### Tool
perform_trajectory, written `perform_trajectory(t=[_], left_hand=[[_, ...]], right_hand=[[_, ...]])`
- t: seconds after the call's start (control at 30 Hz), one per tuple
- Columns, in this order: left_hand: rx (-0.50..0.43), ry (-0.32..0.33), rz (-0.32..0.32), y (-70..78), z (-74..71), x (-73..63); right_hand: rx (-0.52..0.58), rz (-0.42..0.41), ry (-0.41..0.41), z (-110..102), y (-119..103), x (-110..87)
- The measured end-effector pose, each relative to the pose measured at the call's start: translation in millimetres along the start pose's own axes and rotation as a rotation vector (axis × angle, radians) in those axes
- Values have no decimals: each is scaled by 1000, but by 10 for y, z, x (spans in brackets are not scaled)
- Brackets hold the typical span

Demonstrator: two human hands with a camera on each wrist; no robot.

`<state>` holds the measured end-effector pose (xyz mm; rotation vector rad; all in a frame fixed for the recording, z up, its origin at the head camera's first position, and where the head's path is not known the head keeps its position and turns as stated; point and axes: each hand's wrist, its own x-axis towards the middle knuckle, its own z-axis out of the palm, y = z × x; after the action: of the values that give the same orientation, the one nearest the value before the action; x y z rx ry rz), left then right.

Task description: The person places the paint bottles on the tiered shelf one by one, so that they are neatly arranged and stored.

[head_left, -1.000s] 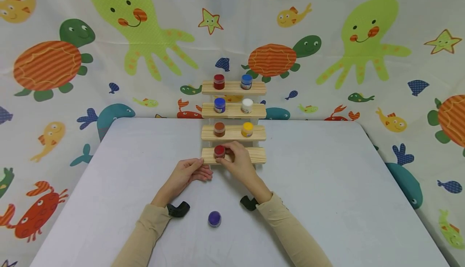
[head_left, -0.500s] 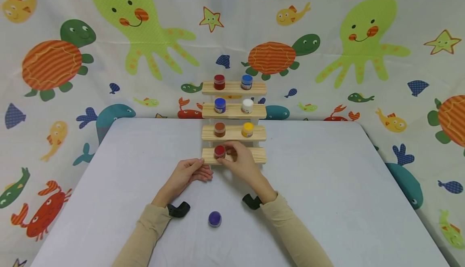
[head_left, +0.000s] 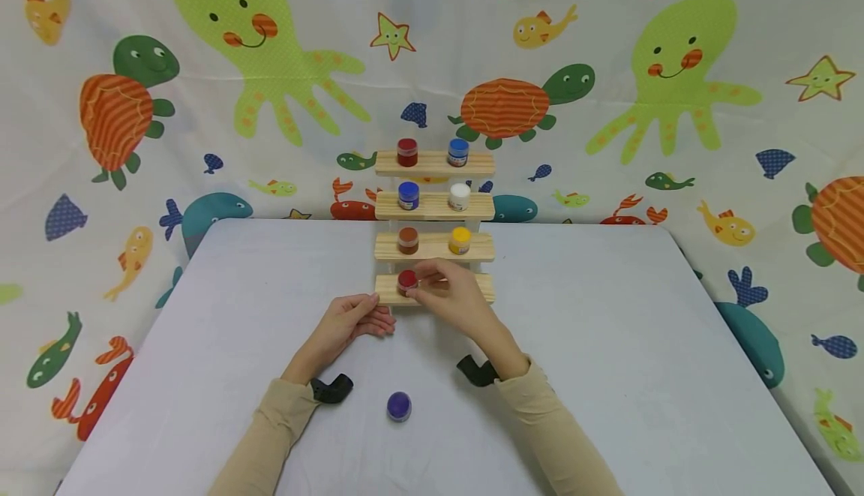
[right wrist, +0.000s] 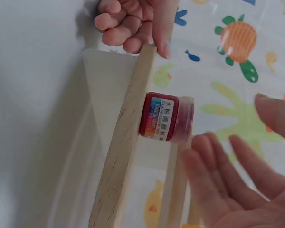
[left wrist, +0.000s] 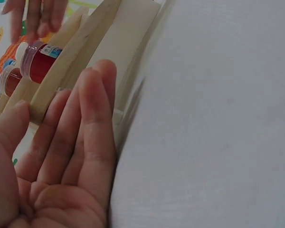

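My left hand [head_left: 343,322] holds the left end of the lowest plank of a stepped wooden display rack [head_left: 478,286], thumb above and fingers beneath. On that plank stands a small paint jar with a dark red lid [head_left: 407,280], upright near the left end. In the right wrist view, this red paint jar [right wrist: 159,118] shows its printed label. Just to its right is my right hand [head_left: 459,299], fingers parted. The right wrist view shows a gap between my right thumb and fingers [right wrist: 211,164], with nothing gripped.
Higher tiers carry more paint jars in pairs: brown [head_left: 408,240] and yellow [head_left: 460,240], blue [head_left: 408,196] and white [head_left: 459,196], red [head_left: 407,152] and lighter blue [head_left: 458,152]. A purple-lidded jar [head_left: 399,407] stands on the white-covered table [head_left: 607,376], between the forearms.
My right hand has let go of the red paint jar and drawn slightly right, its fingers loosening. The left hand stays at the plank's end.
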<state>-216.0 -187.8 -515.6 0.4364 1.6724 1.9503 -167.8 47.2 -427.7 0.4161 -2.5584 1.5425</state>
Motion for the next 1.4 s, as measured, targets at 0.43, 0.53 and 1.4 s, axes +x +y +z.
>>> perform_trajectory(t=[0.43, 0.53, 1.4], left_hand=[[-8, 2, 7, 4, -14, 12], [-15, 10, 3, 0, -19, 13], [5, 9, 12, -7, -6, 8]], right_hand=[[169, -233, -115, -17, -182, -32], [162, -264, -147, -10, -220, -56], [146, -222, -644, 236, 200, -555]])
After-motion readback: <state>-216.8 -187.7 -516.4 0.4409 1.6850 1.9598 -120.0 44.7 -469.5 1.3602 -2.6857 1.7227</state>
